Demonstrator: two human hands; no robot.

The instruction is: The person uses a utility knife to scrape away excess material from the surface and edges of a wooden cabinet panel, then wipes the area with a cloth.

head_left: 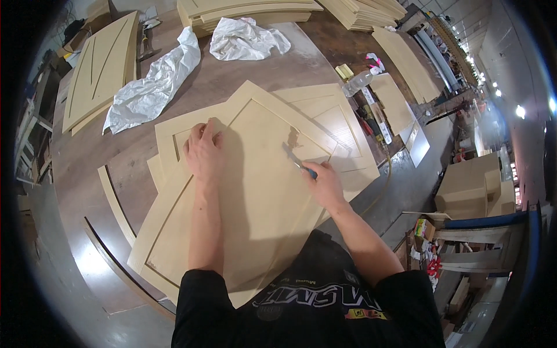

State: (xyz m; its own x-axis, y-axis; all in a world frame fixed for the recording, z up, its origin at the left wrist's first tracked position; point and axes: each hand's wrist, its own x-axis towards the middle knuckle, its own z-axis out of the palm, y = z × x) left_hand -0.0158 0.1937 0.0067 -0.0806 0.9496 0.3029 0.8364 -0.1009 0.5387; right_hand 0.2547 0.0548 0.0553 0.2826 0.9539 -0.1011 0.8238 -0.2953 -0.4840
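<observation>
My left hand (204, 152) rests on the upper left part of a cream cabinet door panel (255, 197), its fingers bent and a little apart. In my right hand (325, 184) is a small scraper-like tool (295, 158) with a blue handle and a narrow metal blade. The blade lies over the panel's face, just below a brown patch (293, 138) near the grooved frame. I cannot tell whether the blade touches the surface. The panel lies at an angle over other cream panels (322, 95) on the brown table.
Two crumpled white sheets (154, 84) lie toward the back of the table (87, 168). Thin curved strips (116, 206) are at the left. A clear bottle (358, 82) and several hand tools (371, 116) stand beyond the right edge. Stacked panels (243, 11) rise at the back.
</observation>
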